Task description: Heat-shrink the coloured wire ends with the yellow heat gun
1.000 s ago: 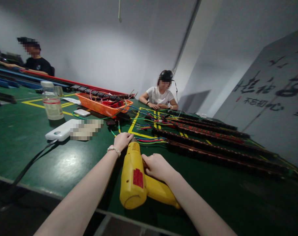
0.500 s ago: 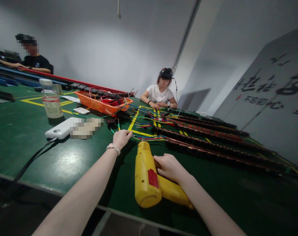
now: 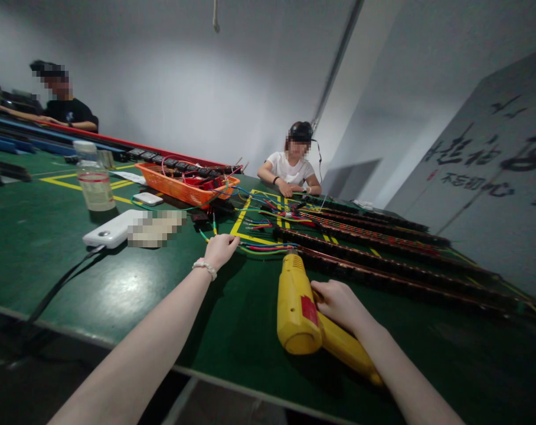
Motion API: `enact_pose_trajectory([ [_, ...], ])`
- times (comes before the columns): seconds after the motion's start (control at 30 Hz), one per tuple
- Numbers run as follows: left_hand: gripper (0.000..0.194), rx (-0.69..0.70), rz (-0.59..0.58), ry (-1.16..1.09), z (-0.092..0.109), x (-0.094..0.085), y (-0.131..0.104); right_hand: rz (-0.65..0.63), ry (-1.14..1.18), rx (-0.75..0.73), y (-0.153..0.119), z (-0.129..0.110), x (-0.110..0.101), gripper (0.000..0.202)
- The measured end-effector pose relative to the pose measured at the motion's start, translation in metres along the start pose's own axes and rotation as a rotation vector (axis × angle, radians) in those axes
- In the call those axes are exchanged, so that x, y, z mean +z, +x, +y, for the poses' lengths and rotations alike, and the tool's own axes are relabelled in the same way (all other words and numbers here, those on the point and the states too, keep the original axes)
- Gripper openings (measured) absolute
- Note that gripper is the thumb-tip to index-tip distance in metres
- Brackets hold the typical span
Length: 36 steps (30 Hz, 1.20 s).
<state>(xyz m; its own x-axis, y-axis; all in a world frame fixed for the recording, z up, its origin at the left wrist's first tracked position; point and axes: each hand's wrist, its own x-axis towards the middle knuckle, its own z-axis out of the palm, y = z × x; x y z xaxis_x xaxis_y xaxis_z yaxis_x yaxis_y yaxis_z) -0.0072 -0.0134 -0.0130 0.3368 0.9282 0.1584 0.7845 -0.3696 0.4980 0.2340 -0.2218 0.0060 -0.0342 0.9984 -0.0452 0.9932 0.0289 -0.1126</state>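
Basket (image 3: 175,189), orange and loaded with dark parts and wires, serves as the landmark on the green table (image 3: 64,271). On its near side and to the right, the yellow heat gun (image 3: 298,313) is in the right hand (image 3: 339,301), whose fingers are curled around the front of the handle. The nozzle points away from the camera at the coloured wires (image 3: 268,249); whether it touches them cannot be told. The left hand (image 3: 221,251), between the basket and the near table edge, is closed, its thumb and fingers pinching the ends of those wires. They run rightward to long dark strips (image 3: 383,273), which lie to the right of the basket. Left of the basket stands a clear bottle (image 3: 95,188) with a red band, while a small white case (image 3: 147,199) lies just beside the basket's near left side. Nearer the camera than that case is a white power bank (image 3: 115,229) with a cable plugged in. Beyond the basket to the right sits a person in a white shirt (image 3: 288,171); far to its left is another in black (image 3: 68,111).
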Motion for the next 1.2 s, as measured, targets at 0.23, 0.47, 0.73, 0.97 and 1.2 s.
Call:
enact_pose_trajectory([
  [0.23,0.062,0.007,-0.014,-0.053,0.001,0.000,0.000,0.020,-0.073,0.023,-0.007,0.004,-0.003,0.012],
  [0.47,0.059,-0.009,-0.018,-0.045,0.002,0.000,0.001,0.013,-0.111,0.001,0.000,0.002,-0.002,0.013],
  [0.73,0.060,-0.008,-0.004,0.003,0.005,0.000,0.001,-0.017,-0.107,-0.068,0.019,-0.011,-0.005,0.013],
  [0.97,0.062,0.013,0.003,0.053,0.002,0.005,0.004,-0.021,-0.091,-0.153,0.035,-0.033,-0.004,0.013],
  [1.2,0.059,0.015,0.005,0.048,0.003,0.004,0.002,-0.001,-0.099,-0.249,0.054,-0.064,-0.005,0.011],
])
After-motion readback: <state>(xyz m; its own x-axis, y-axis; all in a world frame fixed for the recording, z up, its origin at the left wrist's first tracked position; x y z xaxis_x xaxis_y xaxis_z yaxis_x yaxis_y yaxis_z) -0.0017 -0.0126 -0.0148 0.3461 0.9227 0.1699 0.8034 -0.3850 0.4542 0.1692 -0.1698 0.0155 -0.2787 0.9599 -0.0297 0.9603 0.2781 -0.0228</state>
